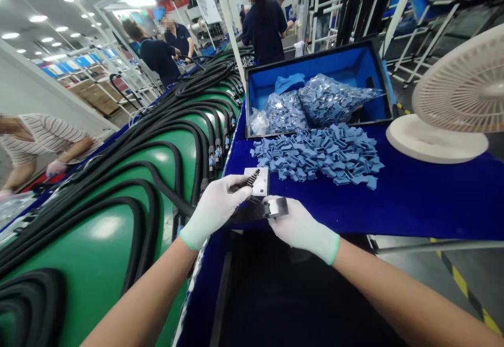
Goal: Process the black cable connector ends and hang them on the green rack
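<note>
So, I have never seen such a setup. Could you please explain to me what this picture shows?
There is no robot here: these are a person's own hands in white gloves, seen from a camera on that person's head. The left hand holds a dark ridged piece at a white block; the right hand holds a black curved part. Whether they join is unclear. On the blue table are a pile of small blue pieces, a bin with clear bags, and a fan. To the left, black hoses cover a green surface.

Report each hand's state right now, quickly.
Left hand: closed, holding a black ribbed piece.
Right hand: closed, holding a black-and-silver piece.
</note>
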The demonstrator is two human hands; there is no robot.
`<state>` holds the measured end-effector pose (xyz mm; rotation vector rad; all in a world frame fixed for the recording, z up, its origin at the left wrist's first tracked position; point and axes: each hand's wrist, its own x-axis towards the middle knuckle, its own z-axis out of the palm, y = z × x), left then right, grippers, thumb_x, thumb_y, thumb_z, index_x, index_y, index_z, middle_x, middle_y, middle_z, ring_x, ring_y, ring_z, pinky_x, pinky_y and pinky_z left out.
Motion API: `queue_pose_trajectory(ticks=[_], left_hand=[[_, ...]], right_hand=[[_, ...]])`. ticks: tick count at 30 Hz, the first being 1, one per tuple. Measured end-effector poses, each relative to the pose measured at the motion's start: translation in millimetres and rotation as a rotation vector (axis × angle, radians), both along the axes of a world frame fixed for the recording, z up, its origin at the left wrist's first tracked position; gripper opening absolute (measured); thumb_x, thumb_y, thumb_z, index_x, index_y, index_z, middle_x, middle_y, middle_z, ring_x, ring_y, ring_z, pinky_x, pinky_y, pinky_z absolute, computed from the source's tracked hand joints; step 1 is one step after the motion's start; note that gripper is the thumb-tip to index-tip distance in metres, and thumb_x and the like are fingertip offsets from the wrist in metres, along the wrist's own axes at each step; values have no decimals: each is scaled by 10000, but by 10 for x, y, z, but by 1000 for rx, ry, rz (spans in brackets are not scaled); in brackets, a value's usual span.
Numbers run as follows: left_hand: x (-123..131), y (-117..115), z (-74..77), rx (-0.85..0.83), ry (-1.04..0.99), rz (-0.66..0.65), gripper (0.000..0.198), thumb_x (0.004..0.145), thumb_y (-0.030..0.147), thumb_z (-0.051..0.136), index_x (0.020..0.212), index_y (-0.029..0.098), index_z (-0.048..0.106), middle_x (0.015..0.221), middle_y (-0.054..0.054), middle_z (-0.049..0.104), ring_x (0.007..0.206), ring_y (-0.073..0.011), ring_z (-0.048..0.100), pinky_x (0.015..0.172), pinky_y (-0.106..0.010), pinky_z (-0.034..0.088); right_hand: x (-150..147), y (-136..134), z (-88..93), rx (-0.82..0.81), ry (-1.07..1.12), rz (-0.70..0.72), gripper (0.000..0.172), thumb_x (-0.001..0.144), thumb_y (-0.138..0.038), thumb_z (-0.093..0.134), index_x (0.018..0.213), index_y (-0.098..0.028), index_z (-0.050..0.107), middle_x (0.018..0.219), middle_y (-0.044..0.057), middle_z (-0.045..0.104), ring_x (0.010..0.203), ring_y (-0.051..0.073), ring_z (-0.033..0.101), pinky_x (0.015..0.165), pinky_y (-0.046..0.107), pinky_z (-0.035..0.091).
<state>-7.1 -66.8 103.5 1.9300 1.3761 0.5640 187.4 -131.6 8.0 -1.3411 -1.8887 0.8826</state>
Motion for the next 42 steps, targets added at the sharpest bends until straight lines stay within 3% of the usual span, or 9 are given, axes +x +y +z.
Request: queue_pose_trajectory(ticks=[5, 8, 10, 13, 20, 25, 32, 36, 42], left_hand=[[-29, 21, -86, -313, -357, 9, 469, 928, 486, 650, 1248, 153, 734, 1067, -100, 766, 886, -251, 715, 773, -341, 584], [-53, 6, -120, -422, -528, 9, 494, 910, 424, 701, 1322, 152, 687, 1121, -126, 752, 853, -213, 705, 750, -307, 570], [-50, -38, -96, -356, -466, -9, 476, 906, 371, 704, 1339, 175, 679, 1171, -112, 746, 954, -229, 710, 847, -323, 572], [-29, -151, -35, -198, -294, -83, 391, 913, 293, 680, 1299, 237, 705, 1234, -53, 733, 1161, -251, 670, 1055, -352, 512], [-54, -336, -111, 122, -15, -395, 307, 983, 151, 567, 1225, 264, 719, 1149, -58, 664, 1105, -212, 631, 1002, -334, 511], [-119, -317, -227, 301, 37, -563, 305, 1018, 170, 509, 1231, 245, 715, 1117, -89, 652, 1034, -218, 626, 897, -357, 527], [16, -400, -149, -97, 1, -85, 841, 812, 174, 753, 1568, 288, 404, 896, 44, 699, 850, -194, 672, 867, -344, 519], [52, -396, -142, -158, -16, -80, 894, 768, 215, 776, 1577, 266, 399, 891, 36, 694, 863, -206, 669, 872, -347, 509], [42, -103, -270, -278, -6, -224, 997, 658, 158, 793, 1572, 275, 411, 1033, 6, 697, 860, -207, 661, 824, -339, 530]], right_hand=[[319, -128, 198, 32, -108, -124, 332, 879, -93, 535, 1164, -174, 686, 1149, 134, 712, 1091, 281, 671, 1025, 447, 525], [407, -182, 254, -20, 59, -107, 611, 796, -193, 736, 1386, -224, 577, 1359, 125, 628, 1203, 299, 623, 1072, 472, 504], [370, -202, 274, -189, 253, -57, 651, 773, -227, 768, 1388, -265, 558, 1253, 72, 675, 996, 236, 679, 906, 407, 572], [243, -188, 294, -348, 482, -81, 485, 795, -209, 728, 1263, -248, 606, 1038, 19, 706, 749, 156, 639, 702, 318, 545], [54, -94, 383, -298, 594, -37, 657, 728, -101, 735, 1345, -238, 556, 1304, 62, 654, 1181, 239, 636, 1039, 399, 511], [35, -76, 418, -405, 714, 79, 764, 637, -62, 778, 1354, -222, 568, 1257, 78, 676, 1129, 263, 660, 925, 392, 569], [110, -146, 397, -388, 711, -1, 734, 645, -54, 762, 1340, -224, 601, 1136, 60, 704, 1001, 242, 671, 865, 388, 558], [155, -175, 384, -331, 659, -25, 718, 638, -38, 756, 1315, -233, 619, 1213, 56, 692, 1086, 250, 652, 952, 398, 526], [69, -211, 300, -316, 659, -59, 676, 628, -11, 724, 1260, -235, 641, 1156, 32, 710, 1073, 240, 659, 958, 384, 513]])
